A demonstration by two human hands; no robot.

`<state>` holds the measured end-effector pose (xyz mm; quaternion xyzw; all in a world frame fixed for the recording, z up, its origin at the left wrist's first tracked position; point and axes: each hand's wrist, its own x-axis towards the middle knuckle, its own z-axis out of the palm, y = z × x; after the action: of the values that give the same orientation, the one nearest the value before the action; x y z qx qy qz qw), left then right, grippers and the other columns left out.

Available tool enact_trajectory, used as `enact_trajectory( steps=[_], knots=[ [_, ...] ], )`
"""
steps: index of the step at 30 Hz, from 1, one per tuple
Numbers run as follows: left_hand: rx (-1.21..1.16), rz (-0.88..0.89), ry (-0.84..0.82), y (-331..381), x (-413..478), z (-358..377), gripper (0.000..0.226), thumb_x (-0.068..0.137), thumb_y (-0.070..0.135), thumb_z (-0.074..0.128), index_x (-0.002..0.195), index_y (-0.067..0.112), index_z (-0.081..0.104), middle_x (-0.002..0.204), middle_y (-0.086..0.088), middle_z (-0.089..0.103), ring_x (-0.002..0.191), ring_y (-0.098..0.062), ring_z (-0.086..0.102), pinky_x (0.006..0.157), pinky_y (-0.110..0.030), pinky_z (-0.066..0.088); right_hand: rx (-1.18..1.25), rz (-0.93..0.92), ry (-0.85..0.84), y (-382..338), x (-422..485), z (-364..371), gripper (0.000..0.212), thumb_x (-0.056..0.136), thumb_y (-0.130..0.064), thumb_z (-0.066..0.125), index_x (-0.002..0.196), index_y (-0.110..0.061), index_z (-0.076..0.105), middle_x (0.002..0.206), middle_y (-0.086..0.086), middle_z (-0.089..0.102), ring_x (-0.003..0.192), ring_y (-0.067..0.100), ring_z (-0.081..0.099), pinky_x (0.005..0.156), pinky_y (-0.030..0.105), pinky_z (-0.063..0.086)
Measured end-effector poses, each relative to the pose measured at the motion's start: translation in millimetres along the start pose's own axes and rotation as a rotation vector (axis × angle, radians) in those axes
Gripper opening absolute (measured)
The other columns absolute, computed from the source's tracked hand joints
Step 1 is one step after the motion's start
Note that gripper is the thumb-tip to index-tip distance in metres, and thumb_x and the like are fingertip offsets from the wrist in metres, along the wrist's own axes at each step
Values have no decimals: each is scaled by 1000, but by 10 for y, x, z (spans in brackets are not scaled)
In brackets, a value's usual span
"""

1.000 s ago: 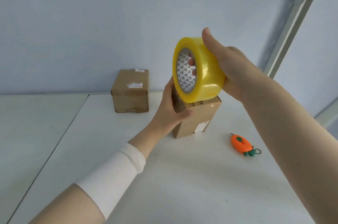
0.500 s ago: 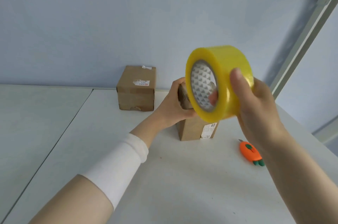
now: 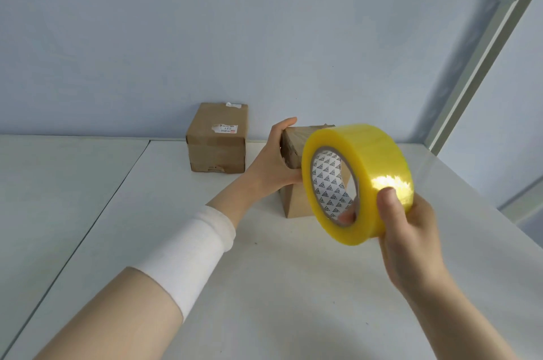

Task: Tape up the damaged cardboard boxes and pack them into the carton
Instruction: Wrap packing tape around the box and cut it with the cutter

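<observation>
A small brown cardboard box (image 3: 293,204) stands upright on the white table, partly hidden behind the tape roll. My left hand (image 3: 273,162) grips its upper left side, fingers curled over the top edge. My right hand (image 3: 411,236) holds a wide yellow tape roll (image 3: 361,183) in front of the box, thumb on the outer face and fingers inside the core. A second brown box (image 3: 217,139) with a white label sits farther back, against the wall.
The white table (image 3: 264,286) has a seam running down its left part. A pale blue wall lies behind the boxes. A grey metal shelf post (image 3: 482,54) slants up at the right. No carton is in view.
My right hand has turned and lowered the tape roll from above the box to in front of it, nearer to me. The orange cutter seen earlier on the table is now out of sight.
</observation>
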<state>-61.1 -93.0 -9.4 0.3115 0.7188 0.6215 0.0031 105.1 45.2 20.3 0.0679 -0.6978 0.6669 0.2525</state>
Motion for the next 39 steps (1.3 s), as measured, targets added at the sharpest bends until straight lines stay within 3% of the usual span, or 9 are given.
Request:
enact_trajectory(
  steps=[6,11,16,22,26,28,31,35,39],
  knots=[
    [50,-26,-91,22,-78,-47,113,69,10,82,147,35,4,140,-2,37,126,-6,43,94,-8,38,-4,26,30,1,-2,32,39,68,-55,54,60,-21,70,55,-3,68,55,4,64,54,15,50],
    [114,123,-45,115,-199,-38,81,69,9,80,127,38,32,137,-5,40,120,-16,47,102,-35,42,35,62,38,-247,79,37,39,61,-65,55,60,-29,72,50,-1,66,46,5,61,45,17,48],
    [-124,-21,45,168,-333,160,69,65,47,69,124,38,37,111,28,50,98,10,53,78,-9,45,-8,95,-38,-648,431,16,54,64,-76,55,61,-25,74,58,2,70,54,13,67,50,22,52],
    [-134,-147,165,85,-200,131,47,74,42,51,120,42,43,151,8,23,143,-10,15,114,-31,22,-22,296,-48,-508,813,244,46,80,-61,54,82,-16,67,68,2,73,67,16,70,62,30,56],
    [-276,-147,290,-109,-109,167,32,82,25,41,113,22,47,113,10,53,101,13,53,78,-6,43,-24,333,-44,-350,952,380,46,82,-62,53,84,-18,66,67,-2,73,64,11,71,58,24,57],
    [-297,-212,363,-219,-65,188,18,94,25,39,107,18,50,103,7,54,102,-3,53,79,-14,44,-43,332,-61,-274,1009,473,43,84,-60,52,82,-19,65,63,-2,72,58,8,69,52,20,54],
    [-250,-281,365,-331,-11,208,49,101,36,30,114,-8,47,99,-9,54,95,-16,49,86,-31,41,-79,335,-79,-164,1076,578,37,86,-56,53,78,-21,62,61,-6,71,52,2,66,45,15,49],
    [-197,-294,437,-371,3,218,41,102,38,26,113,7,50,91,5,54,86,-2,53,67,-5,41,-39,303,-165,56,1005,535,32,91,-48,50,90,-19,65,74,-6,74,70,3,69,59,14,52],
    [-2,-360,483,-405,-10,233,11,99,12,31,95,8,41,85,-1,50,85,-20,48,68,-12,40,11,192,-84,194,831,465,23,90,-43,50,87,-25,64,73,-17,72,72,-4,67,61,9,49]
  ],
)
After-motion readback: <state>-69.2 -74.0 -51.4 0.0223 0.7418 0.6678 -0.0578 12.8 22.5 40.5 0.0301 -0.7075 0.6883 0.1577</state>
